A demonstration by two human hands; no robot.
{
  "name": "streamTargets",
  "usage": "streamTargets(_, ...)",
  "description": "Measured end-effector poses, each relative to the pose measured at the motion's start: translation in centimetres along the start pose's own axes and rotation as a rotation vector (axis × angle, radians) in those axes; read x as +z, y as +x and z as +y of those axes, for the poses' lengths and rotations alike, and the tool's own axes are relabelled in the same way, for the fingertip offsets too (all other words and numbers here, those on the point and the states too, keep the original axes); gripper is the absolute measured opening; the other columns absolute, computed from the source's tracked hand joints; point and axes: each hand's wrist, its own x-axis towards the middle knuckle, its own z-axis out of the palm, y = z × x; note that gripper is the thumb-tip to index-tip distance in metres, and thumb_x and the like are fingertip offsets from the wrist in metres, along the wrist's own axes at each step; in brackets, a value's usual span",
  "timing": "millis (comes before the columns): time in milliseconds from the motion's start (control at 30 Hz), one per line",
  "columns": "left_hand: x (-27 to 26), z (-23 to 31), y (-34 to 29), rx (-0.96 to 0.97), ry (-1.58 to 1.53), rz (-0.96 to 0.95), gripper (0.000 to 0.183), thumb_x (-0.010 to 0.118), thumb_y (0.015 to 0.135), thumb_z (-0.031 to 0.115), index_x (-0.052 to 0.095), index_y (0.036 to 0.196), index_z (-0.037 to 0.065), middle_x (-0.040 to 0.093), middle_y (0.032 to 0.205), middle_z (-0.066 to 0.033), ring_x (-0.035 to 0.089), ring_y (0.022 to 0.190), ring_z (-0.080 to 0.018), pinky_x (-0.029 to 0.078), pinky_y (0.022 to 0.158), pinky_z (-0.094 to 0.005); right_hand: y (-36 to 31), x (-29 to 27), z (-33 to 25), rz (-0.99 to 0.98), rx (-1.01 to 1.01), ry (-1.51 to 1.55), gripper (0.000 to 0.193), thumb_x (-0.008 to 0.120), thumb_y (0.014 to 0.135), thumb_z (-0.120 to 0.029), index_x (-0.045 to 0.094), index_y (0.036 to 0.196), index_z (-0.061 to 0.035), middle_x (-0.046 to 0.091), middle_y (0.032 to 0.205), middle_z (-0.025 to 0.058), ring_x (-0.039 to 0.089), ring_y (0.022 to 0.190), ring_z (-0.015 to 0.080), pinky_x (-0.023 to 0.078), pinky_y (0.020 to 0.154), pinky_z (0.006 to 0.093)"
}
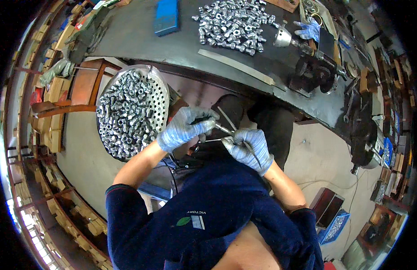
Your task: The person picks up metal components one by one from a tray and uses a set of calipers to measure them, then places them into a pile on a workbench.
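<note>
Both my hands wear blue-and-white knit gloves and meet in front of my lap. My left hand (183, 129) is closed, thumb and fingers pinching one end of a small shiny metal fitting (223, 129). The fitting's other end reaches to the fingers of my right hand (249, 150). That hand is closed around a thin metal rod (226, 118), which slants through the grip and sticks out on both sides. Another thin rod-like piece (212, 141) shows just left of the right fingertips; whether it joins the first rod I cannot tell.
To the left stands a perforated metal basin (158, 96) heaped with metal fittings (127, 117), beside a wooden chair (86, 85). The dark workbench (127, 42) ahead carries a pile of fittings (235, 27), a flat metal bar (237, 67), a blue box (166, 18) and a chucked machine (312, 54).
</note>
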Motion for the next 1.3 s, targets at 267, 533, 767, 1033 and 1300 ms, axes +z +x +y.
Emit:
streamTargets(267, -1.8, -1.3, 1.1, 0.279, 0.365, 0.229, 0.019, 0.066, 0.074, 0.01, 0.064, 0.093, 0.005, 0.059, 0.077, -0.007, 0.057, 0.067, -0.0149, 0.047, 0.065, -0.0278, -0.5, -1.5, -0.5, 0.055, 0.11, 0.083, 0.033, 0.077, 0.068, -0.016, 0.047, 0.056, -0.009, 0.05, 0.052, 0.0073, 0.052, 0.047, 0.0225, 0.041, 0.046, 0.0309)
streamTargets(533, -1.3, -1.6, 1.5, 0.338, 0.833, 0.426, 0.016, 0.063, 0.068, 0.014, 0.064, 0.084, 0.009, 0.058, 0.074, -0.0123, 0.058, 0.068, -0.0323, 0.046, 0.06, -0.0394, 1.1, -2.0, -4.8, -0.095, -0.215, 0.171, 0.03, 0.076, 0.062, -0.012, 0.047, 0.055, -0.0116, 0.043, 0.05, 0.0067, 0.046, 0.043, 0.0244, 0.039, 0.044, 0.0319)
streamTargets(767, -1.5, -2.1, 1.7, 0.385, 0.871, 0.406, 0.02, 0.065, 0.066, 0.016, 0.063, 0.084, 0.01, 0.059, 0.074, -0.0132, 0.059, 0.069, -0.0329, 0.046, 0.06, -0.0397, 1.0, -1.4, -4.1, -0.04, -0.095, 0.29, 0.028, 0.077, 0.065, -0.012, 0.051, 0.054, -0.0092, 0.049, 0.052, 0.0085, 0.05, 0.045, 0.0252, 0.037, 0.044, 0.0323)
streamTargets(1033, -1.1, -1.4, 1.6, 0.33, 0.837, 0.395, 0.021, 0.066, 0.065, 0.018, 0.063, 0.084, 0.01, 0.059, 0.075, -0.013, 0.058, 0.067, -0.0324, 0.046, 0.06, -0.0395, 1.0, -2.0, -4.3, -0.042, -0.074, 0.178, 0.03, 0.075, 0.069, -0.016, 0.05, 0.052, -0.0096, 0.047, 0.05, 0.0083, 0.048, 0.043, 0.0246, 0.037, 0.044, 0.0322)
streamTargets(1300, -0.5, -2.9, 2.5, 0.379, 1.01, 0.329, 0.021, 0.066, 0.067, 0.023, 0.063, 0.086, 0.014, 0.059, 0.074, -0.0103, 0.06, 0.066, -0.0312, 0.047, 0.058, -0.0406, 1.5, 0.6, -2.5, -0.048, 0.007, 0.057, 0.033, 0.074, 0.07, -0.025, 0.052, 0.051, -0.0106, 0.048, 0.048, 0.0101, 0.048, 0.042, 0.0264, 0.038, 0.041, 0.0334)
